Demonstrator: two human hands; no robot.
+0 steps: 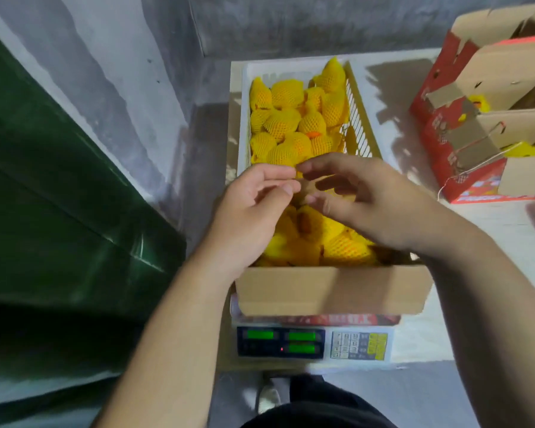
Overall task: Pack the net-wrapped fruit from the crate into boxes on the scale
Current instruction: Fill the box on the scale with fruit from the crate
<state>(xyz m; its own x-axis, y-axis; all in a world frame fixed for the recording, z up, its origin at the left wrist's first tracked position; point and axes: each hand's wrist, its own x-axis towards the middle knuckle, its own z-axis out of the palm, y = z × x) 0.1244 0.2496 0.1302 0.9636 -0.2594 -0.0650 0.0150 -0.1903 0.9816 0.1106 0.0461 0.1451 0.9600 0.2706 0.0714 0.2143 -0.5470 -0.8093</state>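
Observation:
A white slatted crate (357,118) at the back holds several fruits in yellow foam nets (286,118). In front of it an open cardboard box (331,288) rests on a white scale (312,342) and holds more net-wrapped fruit (343,247). My left hand (254,205) and my right hand (368,199) hover together over the box's far end, fingers loosely curled and apart. Neither hand holds a fruit.
Red-and-brown cardboard boxes (482,125) with open flaps stand at the right on the white table (414,88), one showing yellow netting inside. A dark green surface (59,196) fills the left. Grey concrete wall lies behind. My shoe (269,396) shows below the scale.

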